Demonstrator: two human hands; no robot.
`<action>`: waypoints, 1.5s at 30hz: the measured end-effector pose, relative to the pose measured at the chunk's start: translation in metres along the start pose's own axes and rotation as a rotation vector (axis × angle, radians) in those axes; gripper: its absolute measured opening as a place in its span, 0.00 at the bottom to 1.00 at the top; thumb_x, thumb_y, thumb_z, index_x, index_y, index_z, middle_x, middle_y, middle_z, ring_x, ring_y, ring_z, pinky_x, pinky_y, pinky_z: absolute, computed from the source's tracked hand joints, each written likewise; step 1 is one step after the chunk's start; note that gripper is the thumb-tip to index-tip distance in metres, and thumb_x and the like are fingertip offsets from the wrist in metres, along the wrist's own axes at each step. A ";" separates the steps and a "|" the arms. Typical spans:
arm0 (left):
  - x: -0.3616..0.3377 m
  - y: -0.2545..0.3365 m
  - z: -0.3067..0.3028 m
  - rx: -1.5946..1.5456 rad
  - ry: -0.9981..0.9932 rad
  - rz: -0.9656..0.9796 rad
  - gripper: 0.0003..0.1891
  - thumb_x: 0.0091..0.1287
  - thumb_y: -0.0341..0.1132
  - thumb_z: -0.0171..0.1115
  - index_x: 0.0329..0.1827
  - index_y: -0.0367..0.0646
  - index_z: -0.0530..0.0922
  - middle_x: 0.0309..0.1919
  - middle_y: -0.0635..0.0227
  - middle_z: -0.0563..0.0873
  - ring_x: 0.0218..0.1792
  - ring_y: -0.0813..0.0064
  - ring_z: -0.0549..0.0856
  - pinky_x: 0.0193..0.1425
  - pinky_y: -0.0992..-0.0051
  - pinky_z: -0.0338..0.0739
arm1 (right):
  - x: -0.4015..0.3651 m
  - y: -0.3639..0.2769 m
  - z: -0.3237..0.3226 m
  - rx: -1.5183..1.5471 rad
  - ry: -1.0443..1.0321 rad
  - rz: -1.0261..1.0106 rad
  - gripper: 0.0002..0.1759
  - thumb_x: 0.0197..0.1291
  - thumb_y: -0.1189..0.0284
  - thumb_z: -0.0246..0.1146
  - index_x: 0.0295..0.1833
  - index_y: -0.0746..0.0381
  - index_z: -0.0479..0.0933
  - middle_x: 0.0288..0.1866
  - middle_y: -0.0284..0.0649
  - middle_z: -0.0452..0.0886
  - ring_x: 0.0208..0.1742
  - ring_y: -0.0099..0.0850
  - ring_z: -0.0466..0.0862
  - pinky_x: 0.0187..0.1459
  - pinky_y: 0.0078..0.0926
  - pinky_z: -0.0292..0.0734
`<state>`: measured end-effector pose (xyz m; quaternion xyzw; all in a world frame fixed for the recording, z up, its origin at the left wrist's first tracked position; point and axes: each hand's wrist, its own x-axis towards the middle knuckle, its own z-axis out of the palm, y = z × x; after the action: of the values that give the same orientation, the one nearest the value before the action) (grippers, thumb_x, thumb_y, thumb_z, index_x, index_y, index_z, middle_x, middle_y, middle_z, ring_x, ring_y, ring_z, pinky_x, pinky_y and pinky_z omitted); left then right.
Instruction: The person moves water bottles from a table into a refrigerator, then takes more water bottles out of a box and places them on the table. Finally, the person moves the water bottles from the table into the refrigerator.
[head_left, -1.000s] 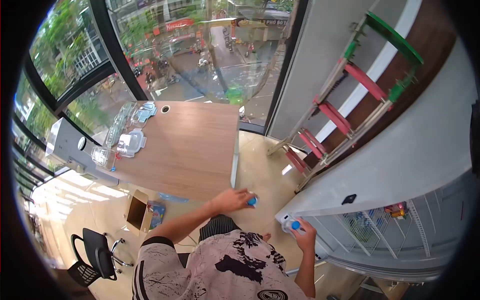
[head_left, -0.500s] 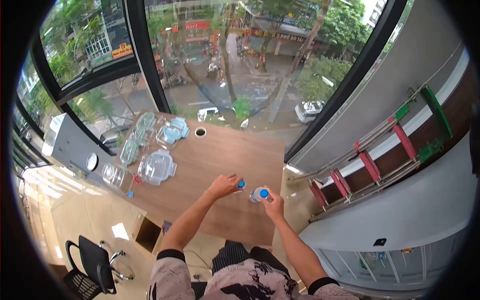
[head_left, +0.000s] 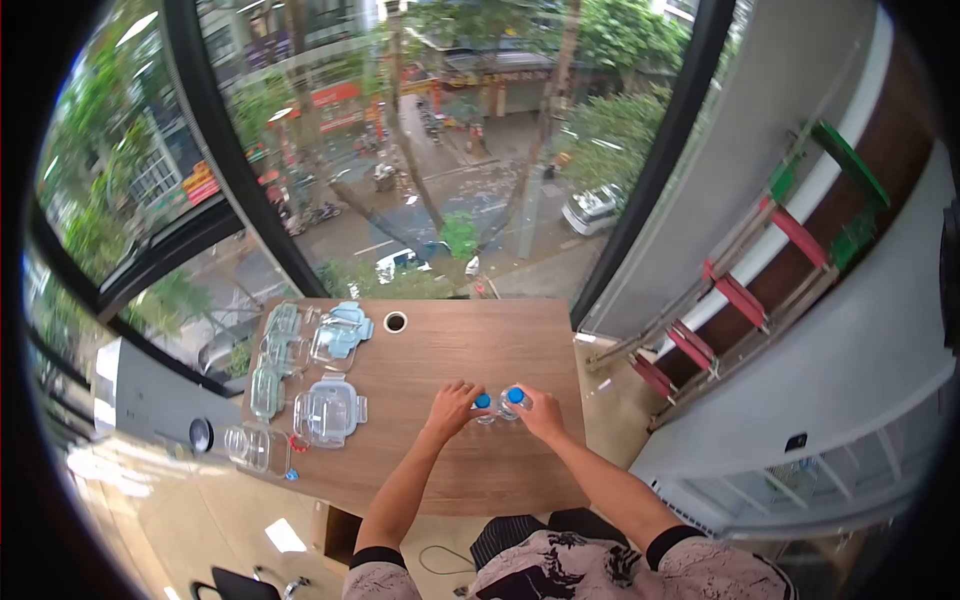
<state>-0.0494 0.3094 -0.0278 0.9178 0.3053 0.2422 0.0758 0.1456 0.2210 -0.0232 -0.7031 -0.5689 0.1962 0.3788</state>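
My left hand (head_left: 457, 408) is closed round a small clear bottle with a blue cap (head_left: 482, 401), which stands upright on the wooden table (head_left: 430, 345). Just to the right, my right hand (head_left: 541, 411) grips a second clear bottle with a blue cap (head_left: 515, 395) from its right side. The two bottles are side by side, very near each other. My fingers hide part of both bottle bodies.
Glass containers (head_left: 325, 412) with pale blue and green lids cover the table's left side. A round cable hole (head_left: 396, 322) is near the back edge. Windows rise beyond; a folded ladder (head_left: 740, 300) leans at the right. A chair (head_left: 240, 583) stands lower left.
The view has shifted and turned. The right-hand bottle is now closer to the left one, and my hands have come nearer together.
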 end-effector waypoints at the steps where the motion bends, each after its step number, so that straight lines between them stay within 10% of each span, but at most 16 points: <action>1: 0.000 -0.001 0.000 -0.013 -0.019 0.034 0.23 0.52 0.57 0.66 0.40 0.49 0.76 0.30 0.70 0.82 0.39 0.69 0.81 0.39 0.69 0.72 | -0.002 -0.004 -0.001 -0.003 -0.014 -0.006 0.21 0.50 0.63 0.71 0.49 0.61 0.80 0.44 0.46 0.84 0.44 0.43 0.84 0.44 0.35 0.78; 14: -0.002 -0.005 0.002 -0.043 0.111 -0.066 0.23 0.38 0.48 0.78 0.29 0.44 0.77 0.28 0.65 0.82 0.37 0.62 0.80 0.48 0.63 0.70 | -0.076 0.008 -0.037 0.048 -0.078 0.163 0.49 0.52 0.55 0.68 0.73 0.59 0.49 0.68 0.54 0.64 0.66 0.51 0.67 0.65 0.43 0.65; 25: -0.003 -0.017 -0.016 -0.161 -0.150 -0.104 0.26 0.39 0.43 0.79 0.36 0.40 0.77 0.34 0.59 0.82 0.41 0.56 0.79 0.49 0.59 0.72 | -0.350 0.134 -0.183 -0.135 0.556 0.839 0.53 0.47 0.50 0.70 0.72 0.64 0.53 0.67 0.57 0.65 0.68 0.49 0.66 0.66 0.39 0.62; 29: 0.004 0.024 -0.035 -0.149 0.264 -0.042 0.26 0.43 0.39 0.78 0.44 0.36 0.78 0.41 0.55 0.82 0.43 0.55 0.79 0.51 0.60 0.73 | -0.444 0.155 -0.217 -0.239 0.853 1.098 0.52 0.47 0.49 0.70 0.70 0.67 0.56 0.61 0.57 0.71 0.62 0.48 0.73 0.61 0.37 0.70; 35: 0.013 0.204 -0.014 -0.505 0.313 -0.050 0.24 0.41 0.32 0.75 0.43 0.36 0.77 0.39 0.60 0.82 0.42 0.58 0.79 0.51 0.62 0.73 | -0.565 0.172 -0.245 -0.384 1.024 1.279 0.48 0.48 0.49 0.68 0.66 0.69 0.60 0.57 0.58 0.74 0.59 0.50 0.74 0.59 0.41 0.70; 45: 0.048 0.534 0.057 -0.843 -0.592 0.647 0.27 0.50 0.37 0.75 0.51 0.38 0.75 0.44 0.56 0.81 0.47 0.56 0.79 0.52 0.61 0.75 | -0.590 0.160 -0.241 -0.225 0.785 1.346 0.41 0.49 0.47 0.68 0.61 0.64 0.69 0.40 0.49 0.82 0.44 0.45 0.82 0.46 0.39 0.77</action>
<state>0.2916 -0.0895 0.0955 0.8832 -0.1455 0.0876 0.4370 0.2578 -0.4237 -0.0825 -0.9485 0.1382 0.0619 0.2782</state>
